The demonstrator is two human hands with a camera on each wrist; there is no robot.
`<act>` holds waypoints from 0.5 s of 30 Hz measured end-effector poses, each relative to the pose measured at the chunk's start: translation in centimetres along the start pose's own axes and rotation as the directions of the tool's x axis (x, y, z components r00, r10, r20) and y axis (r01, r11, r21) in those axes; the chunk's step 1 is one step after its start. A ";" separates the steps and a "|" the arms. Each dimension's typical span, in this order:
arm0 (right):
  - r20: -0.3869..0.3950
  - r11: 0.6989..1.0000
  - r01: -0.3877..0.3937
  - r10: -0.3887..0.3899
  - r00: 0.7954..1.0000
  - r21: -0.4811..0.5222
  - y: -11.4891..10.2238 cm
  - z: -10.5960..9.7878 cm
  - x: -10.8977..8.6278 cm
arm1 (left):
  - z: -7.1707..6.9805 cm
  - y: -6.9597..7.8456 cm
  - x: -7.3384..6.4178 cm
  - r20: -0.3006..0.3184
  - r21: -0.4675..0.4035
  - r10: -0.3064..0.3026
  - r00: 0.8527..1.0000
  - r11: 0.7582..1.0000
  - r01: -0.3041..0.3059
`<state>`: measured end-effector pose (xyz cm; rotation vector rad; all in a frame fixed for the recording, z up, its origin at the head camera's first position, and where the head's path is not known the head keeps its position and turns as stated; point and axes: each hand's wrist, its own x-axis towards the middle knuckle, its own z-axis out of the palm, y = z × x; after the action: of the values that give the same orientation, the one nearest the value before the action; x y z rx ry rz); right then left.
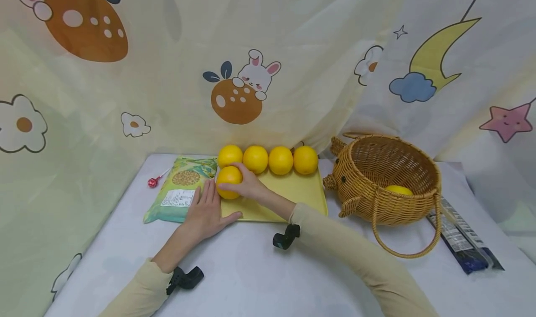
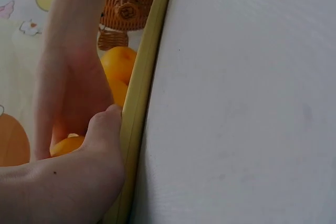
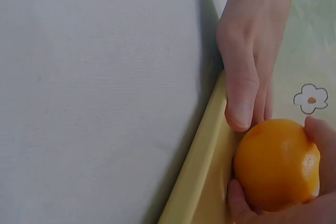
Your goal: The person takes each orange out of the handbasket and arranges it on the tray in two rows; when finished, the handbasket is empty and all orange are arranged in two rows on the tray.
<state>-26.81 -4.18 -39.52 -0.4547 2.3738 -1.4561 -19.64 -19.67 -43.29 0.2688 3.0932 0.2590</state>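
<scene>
Standing in a row along the far side of the yellow tray (image 1: 289, 196), four oranges (image 1: 281, 160) are seen. A fifth orange (image 1: 226, 174) is held by the right hand (image 1: 250, 185) at the tray's left end, just in front of the leftmost of the row; whether the two fruits touch cannot be told. In the right wrist view, this orange is clasped between the thumb and fingers, which are curved about its sides.

The left hand (image 1: 205, 217) is held flat and spread, nothing gripped in it. Its straight fingers are laid over the border between tray and bag, and its thumb is pointed along the tray's near edge. Whether the held orange is touched by it cannot be told.

To the left, a green and yellow bag (image 1: 176, 186) with a white label is laid on the tabletop (image 1: 272, 284), and a red lollipop (image 1: 153, 182) is placed beside it. On the right, a yellow fruit (image 1: 398, 190) is partly seen inside a wicker animal-faced basket (image 1: 389, 210), beside which dark packets (image 1: 460, 242) are laid. Behind everything, a printed cloth (image 1: 314, 75) is hung.
</scene>
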 end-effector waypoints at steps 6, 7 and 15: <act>-0.003 0.997 -0.038 0.038 0.999 0.067 0.3 -0.3 -0.4 | -0.3 0.0 -0.1 0.013 0.011 -0.020 1.000 1.000 0.020; -0.002 0.997 -0.042 0.042 0.999 0.072 0.3 -0.3 -0.4 | -0.4 0.0 -0.2 0.014 0.011 -0.020 1.000 1.000 0.020; -0.029 0.998 -0.056 0.057 0.998 0.017 0.6 -0.6 -1.6 | -0.8 0.1 -0.5 0.023 0.017 -0.014 1.000 1.000 0.013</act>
<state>-25.67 -2.78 -39.65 -0.3621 2.3761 -1.4651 -19.20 -19.79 -42.44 0.2497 3.0741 0.2280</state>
